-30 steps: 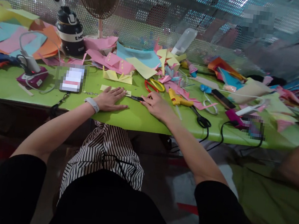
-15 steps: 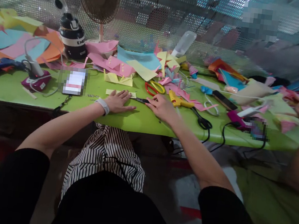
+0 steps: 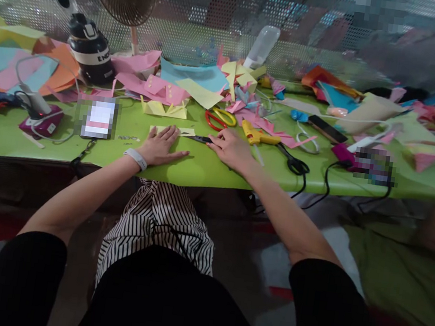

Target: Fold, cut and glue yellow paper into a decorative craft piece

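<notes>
Rests left hand (image 3: 159, 144) flat, with released grip, over pale yellow strip (image 3: 188, 131) extending toward 2 o'clock on green bench (image 3: 188, 172); grasps slim dark tool (image 3: 202, 139), directed toward 9 o'clock, in right hand (image 3: 230, 150).

The scene is viewed from the wearer's head, with the lens aimed forward and down. The black shirt (image 3: 175, 302) is taken in closest, at the bottom edge; the left hand (image 3: 159, 146) and right hand (image 3: 232, 150) are seen from above, farther off, mid-view. The green tabletop (image 3: 197, 169) is spanned sideways (a perforated metal screen (image 3: 180, 22) is caught beyond it).
</notes>
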Motion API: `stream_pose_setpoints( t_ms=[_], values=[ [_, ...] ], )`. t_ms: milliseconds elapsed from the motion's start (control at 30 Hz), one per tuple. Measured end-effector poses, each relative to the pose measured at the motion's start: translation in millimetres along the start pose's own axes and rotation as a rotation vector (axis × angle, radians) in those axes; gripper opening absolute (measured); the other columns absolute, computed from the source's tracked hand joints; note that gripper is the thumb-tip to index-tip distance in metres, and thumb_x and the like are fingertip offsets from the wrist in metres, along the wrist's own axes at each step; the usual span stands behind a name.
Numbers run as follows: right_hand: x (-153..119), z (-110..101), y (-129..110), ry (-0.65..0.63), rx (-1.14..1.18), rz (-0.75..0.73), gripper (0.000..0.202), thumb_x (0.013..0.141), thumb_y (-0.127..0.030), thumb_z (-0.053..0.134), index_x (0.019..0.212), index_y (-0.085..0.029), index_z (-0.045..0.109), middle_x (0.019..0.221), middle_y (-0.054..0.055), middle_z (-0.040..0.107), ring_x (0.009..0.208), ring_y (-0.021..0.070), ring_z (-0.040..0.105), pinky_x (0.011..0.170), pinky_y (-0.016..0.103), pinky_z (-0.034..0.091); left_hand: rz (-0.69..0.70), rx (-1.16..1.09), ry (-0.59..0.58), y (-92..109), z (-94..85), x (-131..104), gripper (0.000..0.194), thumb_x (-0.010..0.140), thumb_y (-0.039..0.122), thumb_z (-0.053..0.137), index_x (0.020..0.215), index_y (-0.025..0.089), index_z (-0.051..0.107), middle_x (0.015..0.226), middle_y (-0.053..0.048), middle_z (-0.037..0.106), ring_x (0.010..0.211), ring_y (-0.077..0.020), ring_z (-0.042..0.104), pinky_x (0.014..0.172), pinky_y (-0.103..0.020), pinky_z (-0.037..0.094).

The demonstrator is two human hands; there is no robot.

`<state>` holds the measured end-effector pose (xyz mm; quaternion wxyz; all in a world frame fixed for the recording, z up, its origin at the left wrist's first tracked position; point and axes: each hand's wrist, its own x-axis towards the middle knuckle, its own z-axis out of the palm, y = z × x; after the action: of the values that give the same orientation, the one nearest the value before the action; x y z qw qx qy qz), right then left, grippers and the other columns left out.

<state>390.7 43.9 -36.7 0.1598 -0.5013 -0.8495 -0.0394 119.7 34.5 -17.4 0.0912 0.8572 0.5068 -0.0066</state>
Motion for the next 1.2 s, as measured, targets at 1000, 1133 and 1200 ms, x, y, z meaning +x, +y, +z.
stream_pose_setpoints(
  t_ms=[1000,1133,1200],
  values=[
    [7,-8,-20,-0.053,0.072,-0.018,0.038,0.103,-0.041,0.041,0.118,-0.02,0.069,0.11,0.015,0.062,0.101,0.0288,0.057,0.082,0.042,0.049,-0.008,0.003,0.005,4,-1.2,-2,0.098,0.091,0.079,0.024,0.163,0.013,0.014,0.17,-0.013,0.014,0.158,-0.0302,0.01,0.126,-0.056,0.003],
    [2,-10,-18,-0.055,0.072,-0.038,0.04,0.104,-0.041,0.039,0.119,-0.019,0.069,0.111,0.016,0.062,0.099,0.0283,0.056,0.083,0.043,0.049,0.003,-0.009,0.018,2,1.4,-1,0.1,0.09,0.081,0.022,0.163,0.013,0.015,0.169,-0.013,0.016,0.157,-0.0322,0.011,0.126,-0.057,0.004],
    [1,-10,-17,-0.059,0.066,-0.039,0.04,0.103,-0.041,0.039,0.119,-0.019,0.069,0.112,0.016,0.062,0.099,0.0284,0.056,0.082,0.042,0.048,0.003,-0.009,0.015,2,1.7,0,0.1,0.09,0.081,0.022,0.163,0.013,0.014,0.169,-0.013,0.016,0.157,-0.0323,0.011,0.126,-0.057,0.004]
  ],
)
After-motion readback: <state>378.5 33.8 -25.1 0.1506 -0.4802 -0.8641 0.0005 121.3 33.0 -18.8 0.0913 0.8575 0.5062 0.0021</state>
